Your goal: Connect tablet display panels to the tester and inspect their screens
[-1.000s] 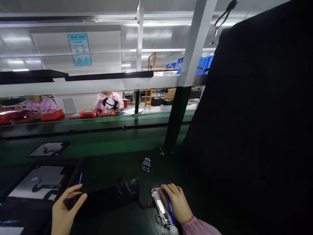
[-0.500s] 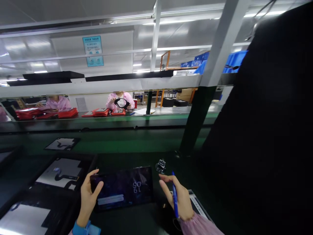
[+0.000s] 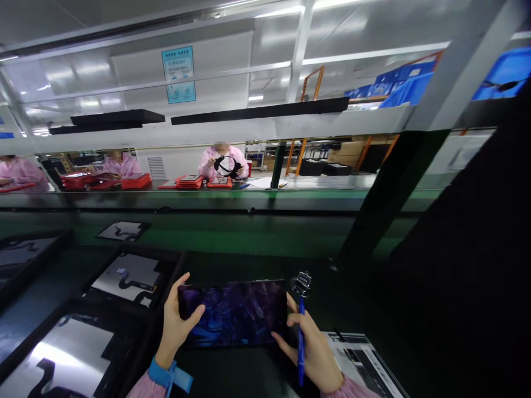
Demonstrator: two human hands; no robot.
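A dark tablet [image 3: 234,312] with a purple swirling picture on its lit screen is held up flat over the bench. My left hand [image 3: 176,326] grips its left edge, thumb on the screen. On the tablet's right edge rests my right hand [image 3: 315,348], which also holds a blue pen [image 3: 300,342] pointing up. A small metal hand counter [image 3: 301,283] stands just behind the pen's tip. A bare metal device frame [image 3: 365,365] lies flat under my right wrist.
Black trays [image 3: 124,273] with white panels and dark cables line the left. A green conveyor [image 3: 249,232] runs across behind. People in pink coats sit beyond it with red trays [image 3: 188,181]. A dark post [image 3: 377,210] and a large black mass [image 3: 468,276] stand at right.
The tablet was lifted from lying dark on the bench and its screen lit, going from a clock face to a purple picture. My right hand left the metal frame and took the tablet's right edge.
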